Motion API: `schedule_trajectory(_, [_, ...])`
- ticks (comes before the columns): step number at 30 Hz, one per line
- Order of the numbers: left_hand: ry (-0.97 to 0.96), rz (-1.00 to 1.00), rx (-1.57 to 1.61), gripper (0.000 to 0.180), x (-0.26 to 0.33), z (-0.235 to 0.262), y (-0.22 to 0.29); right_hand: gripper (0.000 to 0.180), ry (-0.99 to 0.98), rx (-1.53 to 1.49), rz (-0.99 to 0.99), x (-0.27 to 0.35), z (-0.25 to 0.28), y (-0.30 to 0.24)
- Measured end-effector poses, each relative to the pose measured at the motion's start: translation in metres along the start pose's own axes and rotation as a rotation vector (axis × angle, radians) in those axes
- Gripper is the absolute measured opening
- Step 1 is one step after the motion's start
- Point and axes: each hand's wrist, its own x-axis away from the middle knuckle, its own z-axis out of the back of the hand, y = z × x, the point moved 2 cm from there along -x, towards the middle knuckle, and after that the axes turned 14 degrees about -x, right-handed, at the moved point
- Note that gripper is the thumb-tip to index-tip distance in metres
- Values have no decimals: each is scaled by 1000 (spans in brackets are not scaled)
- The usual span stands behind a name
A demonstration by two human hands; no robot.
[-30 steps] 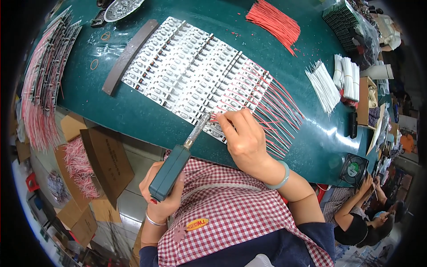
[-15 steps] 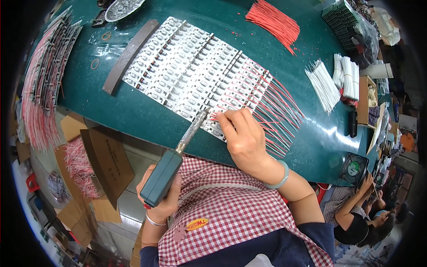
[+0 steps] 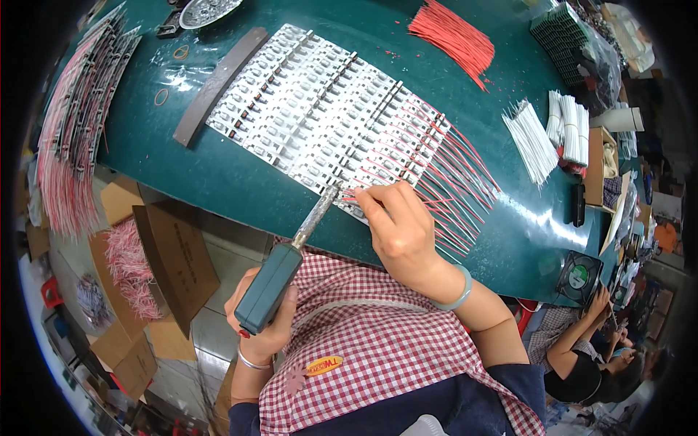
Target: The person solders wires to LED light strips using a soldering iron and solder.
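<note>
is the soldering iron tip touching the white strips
Touching: the head view shows the soldering iron tip resting on the near edge of the white strips, beside the right hand.

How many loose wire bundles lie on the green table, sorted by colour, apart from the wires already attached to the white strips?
Red wire bundle: 1
White wire bundles: 2
Total: 3

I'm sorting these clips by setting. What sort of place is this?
Probably an electronics assembly workshop. The left hand holds a soldering iron to a panel of small white circuit strips on a green bench, with bundles of cut red wires nearby.
</note>
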Motion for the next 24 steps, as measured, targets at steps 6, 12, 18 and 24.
schedule_trajectory(6, [-44,-25,-21,20,-5,-1,6,29,-8,20,-1,-1,0,-2])
schedule_trajectory(12, [-6,-88,-64,19,-9,-3,9,29,-39,56,-5,-2,0,-3])
schedule_trajectory(18, [-8,-77,-32,19,3,-2,-3,30,-41,64,-3,-2,-1,-4])
schedule_trajectory(24, [-4,14,-13,20,11,2,-7,30,-34,69,5,-1,-2,-3])
